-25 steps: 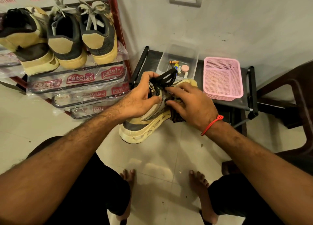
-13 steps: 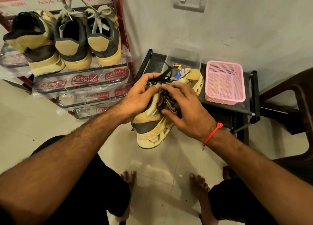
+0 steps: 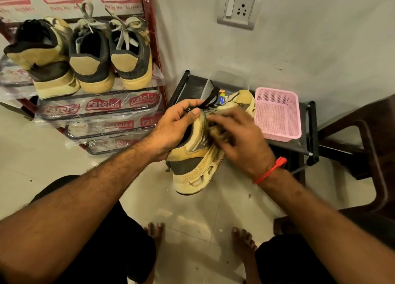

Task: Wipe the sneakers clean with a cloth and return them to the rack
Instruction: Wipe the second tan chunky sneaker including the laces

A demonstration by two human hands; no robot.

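Note:
A tan and grey sneaker [image 3: 192, 168] is held in the air above the floor, heel toward me. My left hand [image 3: 175, 130] grips its collar, thumb on the tongue beside the black laces. My right hand [image 3: 239, 138] presses a dark cloth [image 3: 213, 130], mostly hidden under blurred fingers, against the sneaker's side. Three more sneakers [image 3: 89, 57] stand heel-out on the top shelf of the red rack [image 3: 158, 55] at the left.
A low black stand [image 3: 183, 85] by the wall carries a clear box [image 3: 226, 81] of small items and a pink basket [image 3: 277, 115]. A dark chair [image 3: 363, 138] stands at the right. My bare feet rest on the tiled floor [image 3: 192, 215] below.
The sneaker has turned from lying on its side to nearly upright with its heel toward me. My right hand has rubbed the cloth across its upper.

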